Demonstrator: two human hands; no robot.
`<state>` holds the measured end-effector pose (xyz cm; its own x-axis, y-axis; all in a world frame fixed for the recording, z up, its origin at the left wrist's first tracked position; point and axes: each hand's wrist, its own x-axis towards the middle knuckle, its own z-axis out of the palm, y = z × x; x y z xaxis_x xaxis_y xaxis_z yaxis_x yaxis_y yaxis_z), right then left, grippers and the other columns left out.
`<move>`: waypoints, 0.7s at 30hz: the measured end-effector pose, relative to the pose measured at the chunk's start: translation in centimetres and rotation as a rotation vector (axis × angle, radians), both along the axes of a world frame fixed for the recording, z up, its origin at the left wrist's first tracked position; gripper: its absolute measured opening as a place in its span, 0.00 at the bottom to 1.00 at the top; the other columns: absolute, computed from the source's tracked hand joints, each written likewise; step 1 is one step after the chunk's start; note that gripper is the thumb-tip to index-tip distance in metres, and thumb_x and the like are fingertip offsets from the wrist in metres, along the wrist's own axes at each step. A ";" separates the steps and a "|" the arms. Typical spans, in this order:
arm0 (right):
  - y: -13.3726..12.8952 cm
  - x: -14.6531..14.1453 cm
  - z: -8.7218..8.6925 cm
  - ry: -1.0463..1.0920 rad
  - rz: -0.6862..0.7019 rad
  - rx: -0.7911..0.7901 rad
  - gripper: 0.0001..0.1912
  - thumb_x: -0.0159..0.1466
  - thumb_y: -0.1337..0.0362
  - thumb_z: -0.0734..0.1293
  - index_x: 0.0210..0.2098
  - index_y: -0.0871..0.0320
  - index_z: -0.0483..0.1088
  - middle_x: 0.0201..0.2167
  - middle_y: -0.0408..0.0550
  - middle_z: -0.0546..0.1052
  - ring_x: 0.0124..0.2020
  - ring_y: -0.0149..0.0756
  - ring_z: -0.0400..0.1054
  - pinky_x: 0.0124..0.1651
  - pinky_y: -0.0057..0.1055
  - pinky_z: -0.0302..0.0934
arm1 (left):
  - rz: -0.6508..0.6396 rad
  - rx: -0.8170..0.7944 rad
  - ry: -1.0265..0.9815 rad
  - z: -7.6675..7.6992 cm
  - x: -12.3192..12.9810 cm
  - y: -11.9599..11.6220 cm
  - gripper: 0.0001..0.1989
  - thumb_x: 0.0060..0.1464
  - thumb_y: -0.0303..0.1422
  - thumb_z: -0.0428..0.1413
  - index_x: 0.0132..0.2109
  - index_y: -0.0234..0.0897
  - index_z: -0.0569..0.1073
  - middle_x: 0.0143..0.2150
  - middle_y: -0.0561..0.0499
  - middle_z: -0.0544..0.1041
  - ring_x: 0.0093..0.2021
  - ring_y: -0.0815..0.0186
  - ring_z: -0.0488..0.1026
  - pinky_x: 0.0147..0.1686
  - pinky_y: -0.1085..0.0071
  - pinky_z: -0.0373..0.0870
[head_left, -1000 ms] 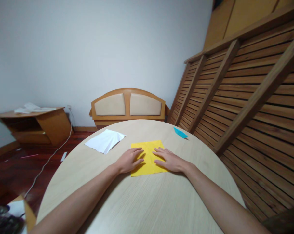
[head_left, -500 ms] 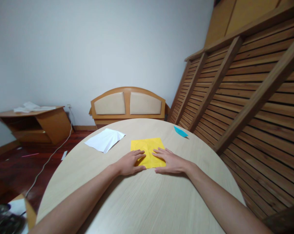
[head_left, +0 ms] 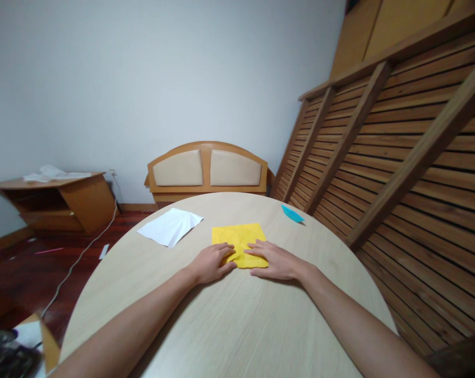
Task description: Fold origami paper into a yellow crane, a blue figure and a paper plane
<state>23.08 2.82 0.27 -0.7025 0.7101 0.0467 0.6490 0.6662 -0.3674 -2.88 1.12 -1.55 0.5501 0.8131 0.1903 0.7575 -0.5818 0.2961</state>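
Observation:
A creased yellow sheet of paper lies on the round wooden table. My left hand rests on its left side, with fingers on top and the thumb at the near edge. On the right side my right hand lies with spread fingers on the sheet, its thumb by the near edge. Between the two hands the near edge looks slightly raised and curled. Neither hand is closed round the paper.
A white creased sheet is at the table's far left, a small blue folded paper at its far right. Beyond stand a headboard and a low desk. Wooden slats lean on the right.
The near edge of the yellow sheet has shifted slightly away from me and become more bent. Both hands remain almost in the same place, the left thumb a little farther forward.

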 end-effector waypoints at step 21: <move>1.1 2.3 0.7 0.159 -0.075 -0.071 0.27 0.63 0.49 0.64 0.57 0.56 0.72 0.57 0.51 0.74 0.57 0.47 0.68 0.62 0.42 0.58 | 0.039 -0.151 -0.095 2.4 -3.4 1.2 0.18 0.61 0.37 0.46 0.47 0.40 0.78 0.41 0.48 0.81 0.37 0.66 0.75 0.41 0.72 0.69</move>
<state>25.37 3.91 0.97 -0.6350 0.7659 0.1005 0.6263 0.5866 -0.5135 -6.23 2.35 0.90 0.5031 0.8566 0.1145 0.7428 -0.4963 0.4493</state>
